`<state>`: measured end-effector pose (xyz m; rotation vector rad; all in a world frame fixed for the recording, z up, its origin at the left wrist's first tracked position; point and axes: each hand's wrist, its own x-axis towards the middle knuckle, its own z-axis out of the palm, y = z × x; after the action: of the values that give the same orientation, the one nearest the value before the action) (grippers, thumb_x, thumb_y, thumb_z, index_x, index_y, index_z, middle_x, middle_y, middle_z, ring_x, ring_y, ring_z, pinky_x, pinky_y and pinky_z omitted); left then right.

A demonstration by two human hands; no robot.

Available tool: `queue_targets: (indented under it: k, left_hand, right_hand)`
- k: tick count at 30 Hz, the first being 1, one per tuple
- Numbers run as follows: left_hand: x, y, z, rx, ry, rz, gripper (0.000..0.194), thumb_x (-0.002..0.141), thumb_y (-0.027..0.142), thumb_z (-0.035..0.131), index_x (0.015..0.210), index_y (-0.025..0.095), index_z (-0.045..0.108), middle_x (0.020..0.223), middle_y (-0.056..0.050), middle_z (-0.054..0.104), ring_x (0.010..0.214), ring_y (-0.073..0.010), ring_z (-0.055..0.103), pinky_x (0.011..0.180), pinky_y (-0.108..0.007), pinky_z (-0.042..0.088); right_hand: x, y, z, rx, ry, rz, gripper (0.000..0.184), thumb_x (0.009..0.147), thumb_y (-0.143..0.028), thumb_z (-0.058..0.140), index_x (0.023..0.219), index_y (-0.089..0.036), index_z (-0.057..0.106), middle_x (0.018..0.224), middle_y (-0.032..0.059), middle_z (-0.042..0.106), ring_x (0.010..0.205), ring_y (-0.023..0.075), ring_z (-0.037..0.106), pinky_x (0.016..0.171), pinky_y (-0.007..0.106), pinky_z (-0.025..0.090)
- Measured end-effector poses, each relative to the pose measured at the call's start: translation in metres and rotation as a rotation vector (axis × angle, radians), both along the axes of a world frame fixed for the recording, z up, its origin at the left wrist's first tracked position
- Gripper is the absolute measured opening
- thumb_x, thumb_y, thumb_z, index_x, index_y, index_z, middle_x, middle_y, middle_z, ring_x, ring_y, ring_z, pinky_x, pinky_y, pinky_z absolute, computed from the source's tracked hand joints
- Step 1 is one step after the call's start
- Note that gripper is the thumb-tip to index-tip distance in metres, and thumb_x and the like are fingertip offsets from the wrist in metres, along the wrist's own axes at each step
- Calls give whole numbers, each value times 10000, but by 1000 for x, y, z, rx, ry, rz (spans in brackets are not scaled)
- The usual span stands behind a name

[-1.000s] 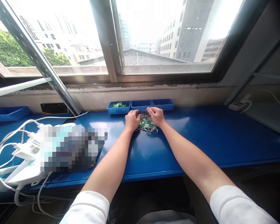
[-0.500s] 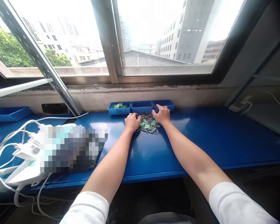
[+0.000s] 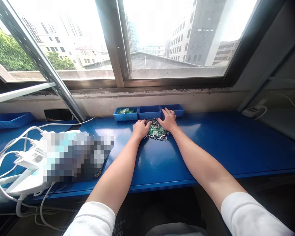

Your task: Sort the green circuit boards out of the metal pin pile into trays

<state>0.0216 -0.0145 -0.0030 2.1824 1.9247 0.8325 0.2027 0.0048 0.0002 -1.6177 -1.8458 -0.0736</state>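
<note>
A pile of small metal screw-like pieces [image 3: 162,137] lies on the blue table, with small green-and-clear packets [image 3: 155,130] among them. My left hand [image 3: 140,130] rests at the pile's left edge, thumb apart from the curved fingers, nothing visible in it. On the other side, my right hand [image 3: 169,121] is over the pile's right edge, its fingers spread and pointing at the bins. Behind the pile stand three joined blue bins. The left bin [image 3: 125,117] holds green packets; the middle bin [image 3: 149,114] and right bin [image 3: 179,112] show little of their insides.
White power strips with plugs and cables [image 3: 29,164] crowd the table's left side, beside a blurred-out area. A dark phone-like slab [image 3: 58,114] leans by the wall. Further left is another blue tray [image 3: 12,120]. A metal post [image 3: 71,104] rises there.
My right hand has shifted slightly left, its thumb moving further over the pile. My left hand has moved a little to the right. The pile looks about the same.
</note>
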Motion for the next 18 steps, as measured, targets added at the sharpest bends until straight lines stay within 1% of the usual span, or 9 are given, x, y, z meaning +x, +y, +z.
queue_targets:
  k: [2, 5, 7, 9, 11, 13, 15, 18]
  left_hand:
    - [0, -1, 1, 25, 5, 18, 391, 886, 456, 402, 1029, 191, 651, 1073, -119, 643, 1043, -271, 582, 903, -366, 433]
    - [-2, -2, 4, 54, -43, 84, 378, 892, 418, 381, 1012, 179, 648, 1056, -121, 654, 1024, -267, 590, 892, -360, 444]
    - [-4, -2, 6, 47, -89, 110, 365, 897, 393, 364, 989, 187, 652, 1054, -110, 662, 1028, -255, 591, 894, -347, 445]
    - [-5, -1, 5, 24, -122, 107, 362, 902, 374, 349, 980, 197, 655, 1050, -102, 671, 1032, -248, 592, 889, -338, 448]
    - [-6, 1, 3, -1, -132, 80, 361, 903, 366, 347, 1002, 206, 655, 1065, -97, 674, 1041, -243, 593, 886, -332, 451]
    - [-6, 3, 0, -23, -117, 34, 355, 900, 366, 362, 1039, 212, 650, 1097, -95, 669, 1055, -240, 593, 894, -326, 449]
    - [-5, 4, -2, -36, -87, -21, 355, 892, 368, 386, 1082, 210, 641, 1132, -100, 658, 1070, -245, 589, 904, -328, 446]
    - [-4, 3, -4, -40, -44, -91, 354, 884, 355, 407, 1110, 203, 632, 1144, -106, 652, 1071, -260, 588, 900, -340, 451]
  right_hand:
    - [-4, -2, 0, 44, -2, 81, 442, 824, -336, 588, 1228, -159, 573, 1353, 111, 462, 1233, 303, 337, 1004, 442, 338]
    - [-9, -4, -1, 26, 12, 188, 270, 829, -292, 581, 1057, -169, 658, 1168, 92, 579, 1122, 262, 440, 976, 388, 367]
    - [-11, -5, -3, -32, 14, 213, 246, 833, -303, 581, 1026, -177, 668, 1108, 80, 602, 1073, 254, 472, 956, 385, 378]
    - [-13, -6, -5, -103, -6, 217, 280, 834, -347, 592, 1048, -182, 668, 1124, 81, 603, 1081, 265, 474, 946, 400, 379]
    - [-15, -6, -7, -166, -37, 230, 335, 832, -399, 601, 1087, -190, 663, 1163, 84, 596, 1111, 281, 466, 944, 413, 378]
    - [-16, -7, -7, -197, -60, 246, 359, 830, -424, 608, 1111, -208, 663, 1178, 76, 598, 1128, 284, 465, 945, 409, 377]
    - [-17, -7, -8, -194, -59, 259, 328, 829, -412, 620, 1090, -225, 683, 1152, 62, 618, 1108, 269, 489, 940, 380, 382]
    - [-17, -7, -8, -165, -39, 297, 207, 825, -353, 638, 970, -235, 728, 1040, 38, 661, 1027, 228, 544, 916, 319, 398]
